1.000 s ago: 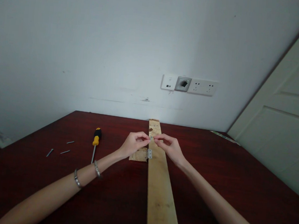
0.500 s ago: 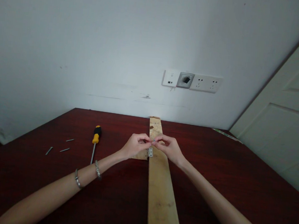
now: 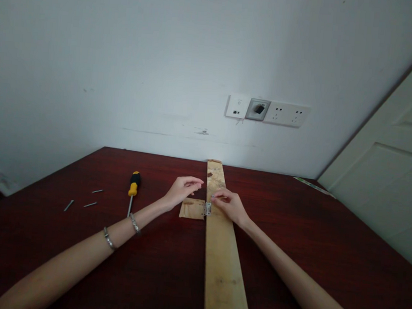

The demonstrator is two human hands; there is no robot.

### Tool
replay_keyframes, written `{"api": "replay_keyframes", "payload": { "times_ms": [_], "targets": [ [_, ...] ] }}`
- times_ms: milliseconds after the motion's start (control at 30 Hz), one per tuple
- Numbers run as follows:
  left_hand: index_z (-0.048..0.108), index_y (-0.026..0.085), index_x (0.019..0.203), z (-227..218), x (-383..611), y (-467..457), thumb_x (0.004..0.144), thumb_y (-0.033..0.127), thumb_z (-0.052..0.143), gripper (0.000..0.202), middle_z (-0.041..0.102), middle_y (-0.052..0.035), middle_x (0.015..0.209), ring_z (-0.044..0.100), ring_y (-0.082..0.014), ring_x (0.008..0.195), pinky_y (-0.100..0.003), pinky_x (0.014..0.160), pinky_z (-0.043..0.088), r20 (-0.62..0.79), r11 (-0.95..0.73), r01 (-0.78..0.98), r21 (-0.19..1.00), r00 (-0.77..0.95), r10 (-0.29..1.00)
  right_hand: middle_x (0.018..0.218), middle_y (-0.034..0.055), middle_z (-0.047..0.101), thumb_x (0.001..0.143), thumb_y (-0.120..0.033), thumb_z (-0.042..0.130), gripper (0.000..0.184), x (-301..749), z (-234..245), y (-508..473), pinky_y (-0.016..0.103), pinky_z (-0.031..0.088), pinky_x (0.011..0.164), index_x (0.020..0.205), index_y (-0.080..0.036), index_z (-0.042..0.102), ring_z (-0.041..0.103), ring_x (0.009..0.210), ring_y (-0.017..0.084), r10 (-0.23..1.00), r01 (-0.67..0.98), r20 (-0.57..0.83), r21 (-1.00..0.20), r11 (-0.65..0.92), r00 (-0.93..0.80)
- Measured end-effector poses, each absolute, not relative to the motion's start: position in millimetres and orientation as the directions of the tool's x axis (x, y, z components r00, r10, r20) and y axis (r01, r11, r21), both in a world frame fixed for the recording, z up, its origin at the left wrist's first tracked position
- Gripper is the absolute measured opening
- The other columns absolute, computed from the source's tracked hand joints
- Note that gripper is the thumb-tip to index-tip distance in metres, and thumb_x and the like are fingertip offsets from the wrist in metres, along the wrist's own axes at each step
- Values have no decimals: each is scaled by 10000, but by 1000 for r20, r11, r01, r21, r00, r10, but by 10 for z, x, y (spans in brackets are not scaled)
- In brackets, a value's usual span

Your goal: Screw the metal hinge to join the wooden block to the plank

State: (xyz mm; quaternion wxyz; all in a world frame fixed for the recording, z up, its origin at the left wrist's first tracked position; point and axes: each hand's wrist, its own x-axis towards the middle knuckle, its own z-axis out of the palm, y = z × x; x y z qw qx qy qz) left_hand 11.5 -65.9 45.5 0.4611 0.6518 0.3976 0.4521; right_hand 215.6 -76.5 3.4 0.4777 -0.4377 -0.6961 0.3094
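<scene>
A long pale wooden plank lies on the dark red table, running away from me toward the wall. A small metal hinge joins it to a small wooden piece on its left. My right hand rests on the plank just right of the hinge, fingertips pinched on something tiny that I cannot make out. My left hand hovers a little left of the hinge above the small piece, fingers loosely stretched and holding nothing.
A screwdriver with a yellow and black handle lies left of my left hand. Three loose screws lie farther left. Wall sockets sit above the table's far edge. A white door stands at the right.
My hands were pinched together above the hinge. Now the left hand has drawn back to the left and opened, and the right hand has lowered onto the plank beside the hinge.
</scene>
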Motion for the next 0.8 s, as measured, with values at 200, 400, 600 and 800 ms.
{"api": "replay_keyframes", "payload": {
  "times_ms": [200,400,600,800],
  "targets": [
    [698,116,925,433,115,-637,747,283,632,253,688,-71,832,576,-122,669,-224,586,456,211,-245,107,964,259,943,780,46,677,708,-326,660,151,2160,-6,-749,299,475,676,747,-185,695,616,735,179,898,343,402,-830,440,-179],
    [701,115,910,435,112,-640,744,281,633,245,684,-71,814,577,-125,672,-225,585,453,206,-240,109,965,256,945,787,39,680,730,-309,644,132,2147,-21,-749,289,453,668,762,-195,703,600,723,169,892,380,407,-808,451,-196],
    [697,124,920,390,93,-601,747,279,624,243,683,-66,826,575,-118,667,-218,583,460,202,-240,116,964,270,942,770,27,665,740,-321,640,147,2143,-23,-764,273,433,640,776,-195,707,562,673,146,895,432,397,-784,446,-205],
    [697,122,926,396,66,-584,748,309,630,266,678,-68,826,580,-128,682,-221,579,465,208,-246,122,962,260,943,790,31,661,739,-332,641,150,2137,2,-796,283,439,671,770,-200,706,577,728,165,891,443,398,-773,454,-219]
  ]
}}
